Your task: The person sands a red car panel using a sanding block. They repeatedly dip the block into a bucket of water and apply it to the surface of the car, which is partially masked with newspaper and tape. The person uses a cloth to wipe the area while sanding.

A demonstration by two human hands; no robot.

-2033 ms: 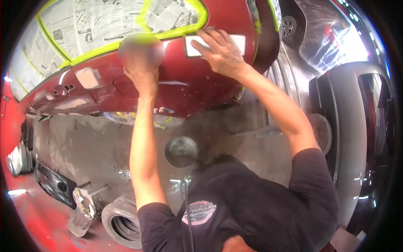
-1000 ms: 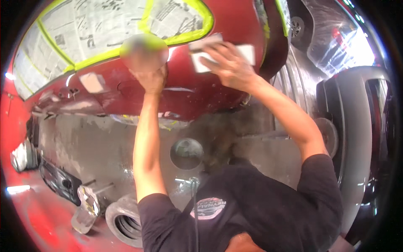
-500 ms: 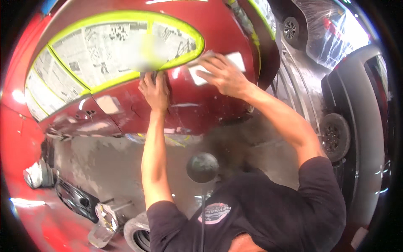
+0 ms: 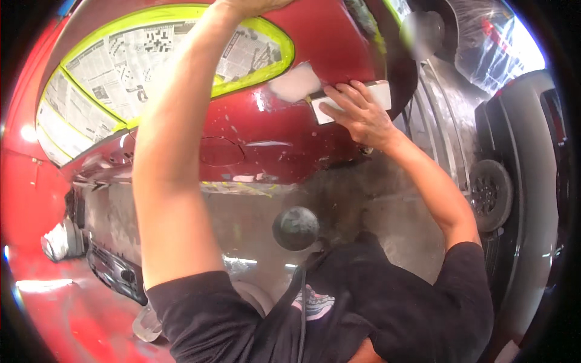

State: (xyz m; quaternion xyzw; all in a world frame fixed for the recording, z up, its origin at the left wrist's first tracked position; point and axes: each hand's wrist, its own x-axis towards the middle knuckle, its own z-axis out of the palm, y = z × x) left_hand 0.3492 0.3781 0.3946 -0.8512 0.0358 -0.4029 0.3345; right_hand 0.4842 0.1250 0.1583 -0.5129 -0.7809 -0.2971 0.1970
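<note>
From my end: right hand clamped on white block, against red car panel, beside pale patch. Left hand cropped at top — can't tell its grip. Round dark object below — can't tell if it's a container.

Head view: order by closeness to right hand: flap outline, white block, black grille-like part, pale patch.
1. White block: under the right hand.
2. Pale patch: up and left of the block.
3. Flap outline: farther left.
4. Black grille-like part: far lower left.
</note>
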